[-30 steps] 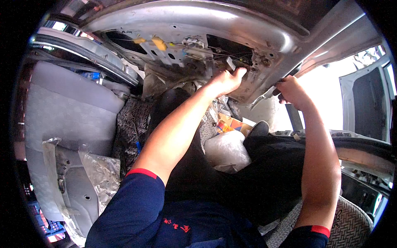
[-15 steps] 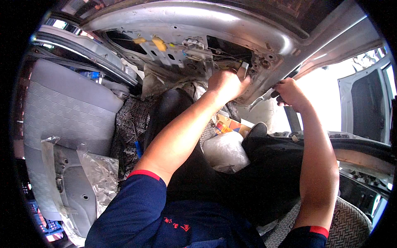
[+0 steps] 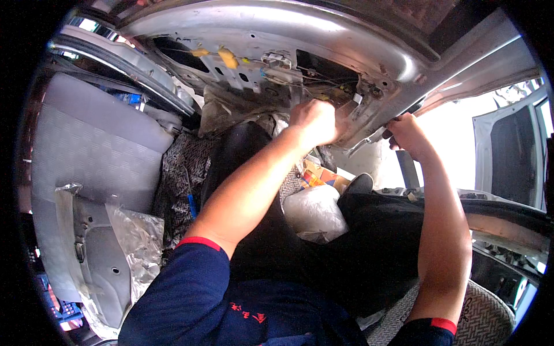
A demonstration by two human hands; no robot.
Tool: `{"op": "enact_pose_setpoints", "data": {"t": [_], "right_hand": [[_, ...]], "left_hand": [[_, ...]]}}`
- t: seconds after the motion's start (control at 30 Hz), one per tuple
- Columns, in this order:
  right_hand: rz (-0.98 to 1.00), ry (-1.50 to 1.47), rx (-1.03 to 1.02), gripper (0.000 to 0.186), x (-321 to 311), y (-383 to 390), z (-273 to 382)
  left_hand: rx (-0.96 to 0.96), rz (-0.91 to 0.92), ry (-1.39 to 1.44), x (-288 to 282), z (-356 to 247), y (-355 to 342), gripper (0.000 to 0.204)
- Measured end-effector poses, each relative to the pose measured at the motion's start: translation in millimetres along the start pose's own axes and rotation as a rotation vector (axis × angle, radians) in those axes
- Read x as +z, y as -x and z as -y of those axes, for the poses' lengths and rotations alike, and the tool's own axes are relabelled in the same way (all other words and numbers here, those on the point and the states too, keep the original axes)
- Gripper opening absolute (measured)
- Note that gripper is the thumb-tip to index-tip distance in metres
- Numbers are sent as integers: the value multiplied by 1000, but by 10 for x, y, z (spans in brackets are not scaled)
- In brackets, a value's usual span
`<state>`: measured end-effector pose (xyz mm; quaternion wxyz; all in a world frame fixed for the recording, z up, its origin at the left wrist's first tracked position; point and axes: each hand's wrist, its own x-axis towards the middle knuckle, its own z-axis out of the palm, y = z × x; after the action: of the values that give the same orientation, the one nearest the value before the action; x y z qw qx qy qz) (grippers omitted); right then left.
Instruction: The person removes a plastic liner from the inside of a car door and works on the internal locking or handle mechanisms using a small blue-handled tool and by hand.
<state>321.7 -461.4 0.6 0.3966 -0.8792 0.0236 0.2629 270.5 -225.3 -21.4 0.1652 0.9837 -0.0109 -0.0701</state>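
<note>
My left hand [image 3: 314, 122] is closed at the lower part of a bare silver car door [image 3: 277, 27]. It grips a flat silver-grey piece with a squared end [image 3: 357, 100], whose kind I cannot make out and whose lower part my fingers hide. Past it, my right hand [image 3: 408, 136] is curled at the door's edge, its fingers bent round a small dark object [image 3: 393, 135]. The door's inner metal has dark openings, thin rods and two yellow clips [image 3: 227, 57].
A grey front seat [image 3: 98, 138] stands at the left, with a grey trim panel [image 3: 107, 254] and clear plastic film against it. Between my legs lie a white plastic bag [image 3: 314, 213] and an orange printed box [image 3: 318, 173]. Another open door [image 3: 515, 144] is at the far right.
The piece in my left hand has tilted to the right, and the wrist has turned with it. The right hand stays at the door edge. The view has shifted slightly.
</note>
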Motion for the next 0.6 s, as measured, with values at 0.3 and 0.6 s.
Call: {"op": "enact_pose_setpoints", "data": {"t": [0.3,0.6], "right_hand": [[29,595,-476,9,-106,-495,-607],[-12,31,-61,13,-15,6,-41]], "left_hand": [[551,-510,-36,-700,625,-55,34],[669,-104,-518,-986,653,-200,34]]}}
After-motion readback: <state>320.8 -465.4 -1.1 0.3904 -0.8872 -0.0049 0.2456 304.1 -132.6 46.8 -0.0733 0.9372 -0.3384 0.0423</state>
